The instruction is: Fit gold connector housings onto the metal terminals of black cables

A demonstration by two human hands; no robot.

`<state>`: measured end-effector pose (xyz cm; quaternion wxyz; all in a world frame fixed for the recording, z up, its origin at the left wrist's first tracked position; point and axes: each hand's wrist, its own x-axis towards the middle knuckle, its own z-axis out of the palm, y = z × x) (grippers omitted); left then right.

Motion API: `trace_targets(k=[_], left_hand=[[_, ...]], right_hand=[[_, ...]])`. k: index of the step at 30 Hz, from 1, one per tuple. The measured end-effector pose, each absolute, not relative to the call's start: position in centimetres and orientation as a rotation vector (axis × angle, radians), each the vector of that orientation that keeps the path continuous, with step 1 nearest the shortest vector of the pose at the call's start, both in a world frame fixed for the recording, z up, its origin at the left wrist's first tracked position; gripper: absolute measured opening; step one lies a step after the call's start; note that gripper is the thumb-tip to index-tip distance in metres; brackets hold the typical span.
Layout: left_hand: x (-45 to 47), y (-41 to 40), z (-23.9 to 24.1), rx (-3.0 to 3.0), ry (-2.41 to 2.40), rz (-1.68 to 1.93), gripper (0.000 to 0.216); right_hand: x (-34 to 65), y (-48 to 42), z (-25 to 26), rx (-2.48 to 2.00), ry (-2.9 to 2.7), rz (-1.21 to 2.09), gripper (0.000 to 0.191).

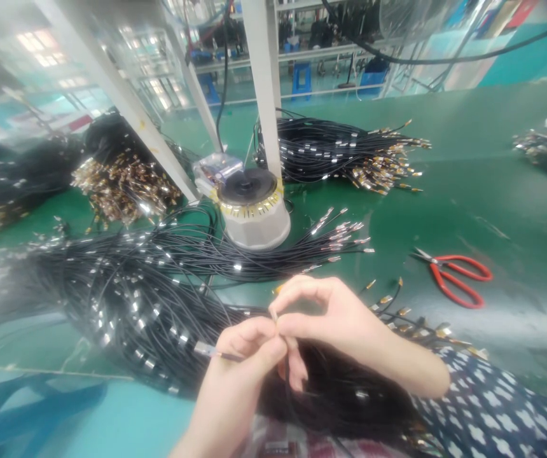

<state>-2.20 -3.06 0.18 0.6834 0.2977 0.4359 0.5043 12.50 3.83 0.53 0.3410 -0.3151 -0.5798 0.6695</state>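
Note:
My left hand pinches a thin black cable, thumb against forefinger. A silver metal plug on a short piece of black cable sticks out to the left over that hand. Thumb and forefinger of my right hand close on a small pale end piece right at the left fingertips. Fingers hide most of this end, so its exact shape cannot be told. Beneath both hands lies a dark bundle of black cables, across my lap and the bench edge.
A white round dispenser with yellow strips around its black top stands beside a white post. Red-handled pliers lie at right. Cable bundles lie at left and behind on the green bench.

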Motion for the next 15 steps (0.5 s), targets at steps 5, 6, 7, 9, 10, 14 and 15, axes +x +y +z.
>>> trace_targets(k=[5,6,7,9,10,14,15], left_hand=[[-2.2,-2.8,-0.1,0.581,0.817,0.947,0.028],[-2.2,-2.8,-0.2,0.563,0.793,0.919,0.031],[-2.2,-2.7,-0.3,0.545,0.779,0.905,0.033],[-2.4,-2.6,-0.5,0.506,0.78,0.904,0.033],[-2.4,-2.5,-0.6,0.496,0.789,0.9,0.032],[-2.6,-2.3,-1.0,0.579,0.785,0.715,0.03],[-2.5,-2.3,-1.1,0.61,0.77,0.652,0.03]], right_hand=[[12.9,4.9,-0.1,-0.451,-1.405,2.013,0.006],[13.2,5.0,0.1,-0.41,-1.457,1.974,0.003],[13.6,5.0,0.4,-0.372,-1.532,1.931,0.004],[14.5,5.0,1.3,-0.297,-1.704,1.869,0.007],[14.9,5.0,1.9,-0.274,-1.786,1.841,0.01],[15.0,4.8,3.3,-0.445,-1.945,1.533,0.018],[14.7,4.7,3.2,-0.542,-1.936,1.44,0.017]])
